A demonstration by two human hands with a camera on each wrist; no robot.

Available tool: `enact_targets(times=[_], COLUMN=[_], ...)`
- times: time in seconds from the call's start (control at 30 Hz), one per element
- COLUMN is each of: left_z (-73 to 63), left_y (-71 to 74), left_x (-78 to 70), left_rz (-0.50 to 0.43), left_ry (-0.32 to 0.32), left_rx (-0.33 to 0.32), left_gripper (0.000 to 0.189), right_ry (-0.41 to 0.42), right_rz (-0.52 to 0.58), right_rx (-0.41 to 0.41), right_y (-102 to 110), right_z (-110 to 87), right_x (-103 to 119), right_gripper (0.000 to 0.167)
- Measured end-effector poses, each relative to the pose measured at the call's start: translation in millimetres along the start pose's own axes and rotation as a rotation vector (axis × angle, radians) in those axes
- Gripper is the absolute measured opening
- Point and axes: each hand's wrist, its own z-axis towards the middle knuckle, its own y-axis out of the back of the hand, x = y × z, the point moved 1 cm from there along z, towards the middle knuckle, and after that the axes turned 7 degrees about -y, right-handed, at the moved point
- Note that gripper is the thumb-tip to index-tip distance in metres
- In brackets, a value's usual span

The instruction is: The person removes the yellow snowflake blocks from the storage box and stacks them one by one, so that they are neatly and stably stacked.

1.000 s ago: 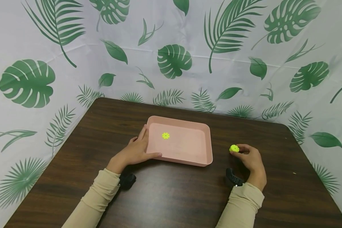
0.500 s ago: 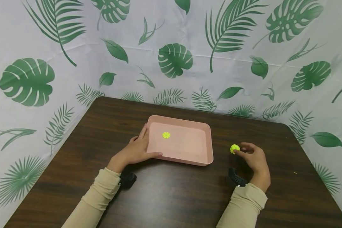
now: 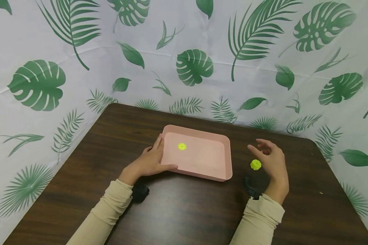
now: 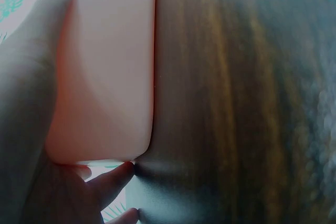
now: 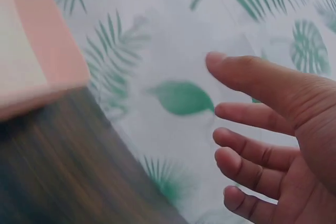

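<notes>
My left hand (image 3: 148,162) rests against the left end of a pink rectangular tray (image 3: 199,174), fingers straight along its side and thumb along its front wall. In the left wrist view the thumb lies against the pink wall. A flat neon-yellow notched disc (image 3: 182,146) lies on the tray floor, toward the left. On the table to the right of the tray sits a thicker neon-yellow notched piece (image 3: 256,165), which looks like stacked discs. Just above and beside it hovers my right hand (image 3: 273,161), fingers loosely bent and apart, with nothing between them.
The dark wood table (image 3: 184,217) reaches back to a white cloth (image 3: 159,30) printed with green leaves. A black strap device (image 3: 251,189) is on my right wrist, another black device (image 3: 140,193) at the left. A small pale speck (image 3: 321,193) lies far right.
My right hand has let go of the yellow notched piece and lifted away, its fingers spreading. The piece stays on the table. The left hand and tray keep their places; the view shifts slightly.
</notes>
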Motion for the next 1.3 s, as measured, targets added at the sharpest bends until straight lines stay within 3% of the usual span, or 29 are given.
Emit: enact_targets(times=[0.37,0.6,0.77,0.93,1.07,1.3], left_z=[-2.1,-1.3,-1.0,-2.5,-2.4,-1.3], left_y=[-2.8,-6.8,-8.0,-4.3,-2.7,-2.6], left_x=[-2.4,-4.1,-4.1,-4.2,-2.6,0.6], left_rz=[-0.017,-0.013,-0.006,0.004,0.009,0.009], left_ry=[0.003,-0.007,0.003,0.003,0.002,0.016], left_rx=[0.014,0.008,0.011,0.004,0.002,-0.003], left_gripper=[0.124,0.123,0.123,0.122,0.122,0.124], right_ry=[0.098,0.117,0.159,0.229,0.235,0.227], right_rz=[0.069,0.147,0.143,0.102,0.057,0.019], right_rx=[0.004,0.111,0.172,0.248,0.335,0.407], right_y=[-51,-90,-119,-150,-173,-192], right_z=[10.5,17.9,21.0,25.3,27.7,27.2], right_x=[40,64,85,103,110,113], right_gripper=[0.051,0.048,0.039,0.036,0.038,0.037])
